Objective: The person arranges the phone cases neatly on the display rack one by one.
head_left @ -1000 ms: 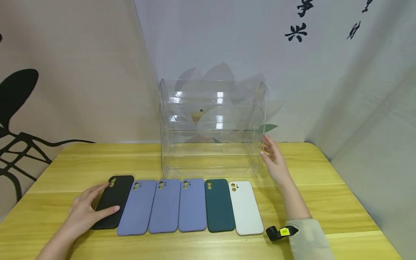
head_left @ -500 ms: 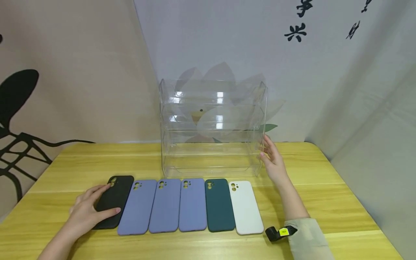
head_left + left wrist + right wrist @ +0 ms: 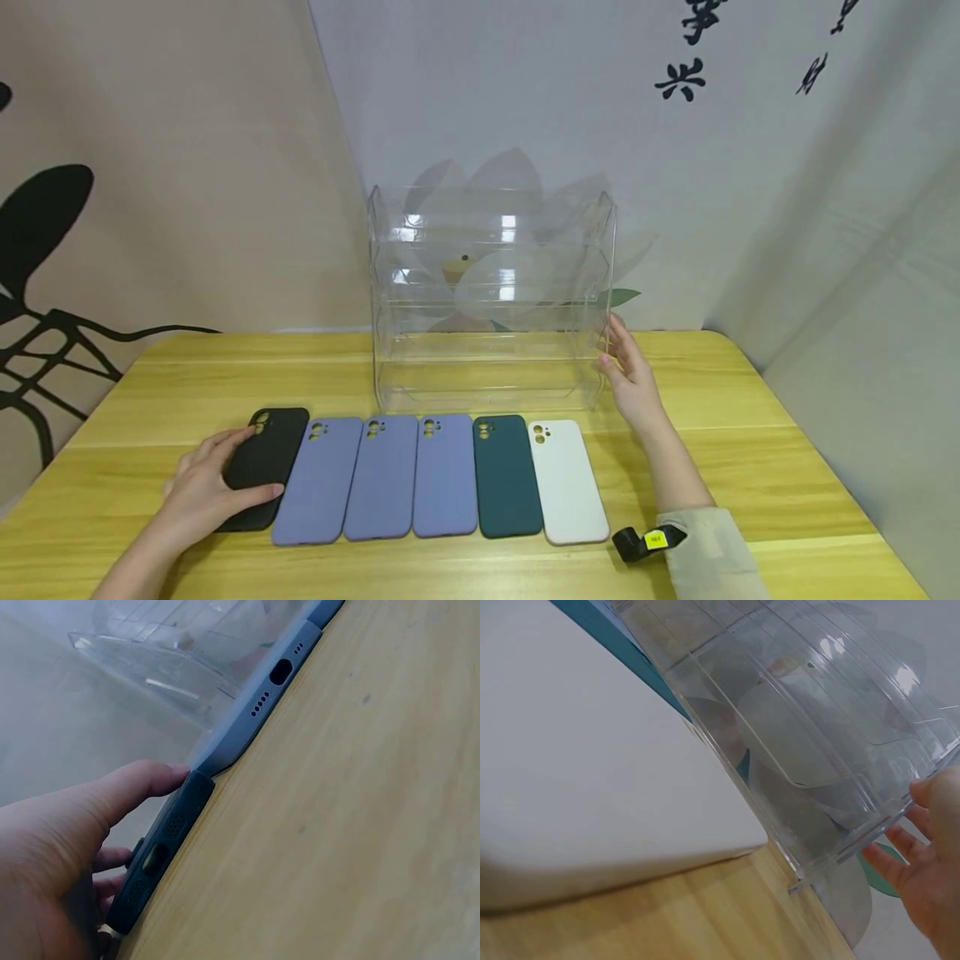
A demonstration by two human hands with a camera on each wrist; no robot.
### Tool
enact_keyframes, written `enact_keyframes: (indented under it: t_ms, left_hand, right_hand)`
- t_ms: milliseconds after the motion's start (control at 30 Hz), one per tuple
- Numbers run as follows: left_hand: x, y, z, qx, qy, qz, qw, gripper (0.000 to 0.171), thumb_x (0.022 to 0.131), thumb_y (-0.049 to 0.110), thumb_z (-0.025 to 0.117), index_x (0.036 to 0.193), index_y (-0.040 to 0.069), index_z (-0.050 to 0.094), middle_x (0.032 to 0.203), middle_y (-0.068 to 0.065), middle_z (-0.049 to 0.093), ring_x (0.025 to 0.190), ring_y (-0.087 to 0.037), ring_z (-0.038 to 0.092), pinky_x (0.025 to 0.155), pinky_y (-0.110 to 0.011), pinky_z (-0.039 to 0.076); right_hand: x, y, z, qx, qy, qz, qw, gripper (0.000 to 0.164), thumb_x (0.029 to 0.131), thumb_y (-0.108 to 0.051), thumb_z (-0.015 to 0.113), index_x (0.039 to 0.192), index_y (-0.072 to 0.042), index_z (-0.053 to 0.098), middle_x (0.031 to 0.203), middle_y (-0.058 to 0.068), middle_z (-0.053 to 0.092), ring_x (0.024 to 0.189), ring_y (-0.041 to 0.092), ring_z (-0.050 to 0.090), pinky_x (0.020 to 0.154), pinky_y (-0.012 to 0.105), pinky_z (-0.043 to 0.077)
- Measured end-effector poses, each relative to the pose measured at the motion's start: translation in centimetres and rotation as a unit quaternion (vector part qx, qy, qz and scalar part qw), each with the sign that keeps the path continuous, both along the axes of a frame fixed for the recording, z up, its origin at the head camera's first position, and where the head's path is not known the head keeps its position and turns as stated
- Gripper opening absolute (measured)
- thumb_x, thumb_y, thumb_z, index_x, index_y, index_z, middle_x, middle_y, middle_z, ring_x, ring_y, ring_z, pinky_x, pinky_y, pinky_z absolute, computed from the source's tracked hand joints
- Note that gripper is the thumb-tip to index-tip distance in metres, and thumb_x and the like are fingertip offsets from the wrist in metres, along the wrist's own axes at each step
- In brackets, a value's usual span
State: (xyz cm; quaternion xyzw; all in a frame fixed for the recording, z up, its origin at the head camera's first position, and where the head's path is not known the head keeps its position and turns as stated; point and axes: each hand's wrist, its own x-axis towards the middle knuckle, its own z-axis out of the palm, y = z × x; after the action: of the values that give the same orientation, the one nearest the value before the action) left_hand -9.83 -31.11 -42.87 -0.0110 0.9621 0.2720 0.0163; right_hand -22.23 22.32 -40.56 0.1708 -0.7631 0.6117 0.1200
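Head view: at eight o'clock, the left hand (image 3: 201,492) grips the black case (image 3: 270,454), probably light and flexible, by its long edges, likely the surest hold; farther, the right hand (image 3: 632,379) pinches the clear rack (image 3: 491,304) at its four-o'clock side.
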Motion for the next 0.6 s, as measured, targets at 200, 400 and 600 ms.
enact_keyframes:
  t_ms: [200,400,600]
  left_hand:
    - [-0.1,0.2,0.2,0.006,-0.012,0.005,0.9999,0.102,0.073,0.044,0.079,0.144,-0.008,0.027,0.14,-0.037,0.018,0.118,-0.062,0.017,0.079,-0.068,0.021]
    - [-0.4,0.7,0.4,0.008,-0.023,0.02,0.9995,0.101,0.071,0.037,0.079,0.142,-0.011,0.026,0.139,-0.039,0.018,0.117,-0.062,0.019,0.081,-0.069,0.021]
    - [-0.4,1.2,0.2,0.009,-0.009,0.039,0.9992,0.099,0.07,0.036,0.079,0.141,-0.011,0.028,0.139,-0.037,0.021,0.116,-0.061,0.02,0.081,-0.069,0.021]
  right_hand:
    - [0.1,0.0,0.0,-0.006,0.001,0.001,1.0,0.061,0.098,0.004,0.044,0.153,-0.013,0.025,0.147,0.024,0.033,0.126,0.046,0.036,0.087,0.02,0.045]
    - [0.0,0.0,-0.1,0.0,-0.004,-0.005,1.0,0.061,0.097,0.007,0.043,0.152,-0.012,0.024,0.146,0.021,0.036,0.126,0.044,0.038,0.09,0.025,0.046]
    - [0.0,0.1,-0.1,0.003,-0.006,-0.007,1.0,0.06,0.098,0.003,0.044,0.153,-0.013,0.024,0.146,0.016,0.037,0.126,0.042,0.038,0.093,0.034,0.045]
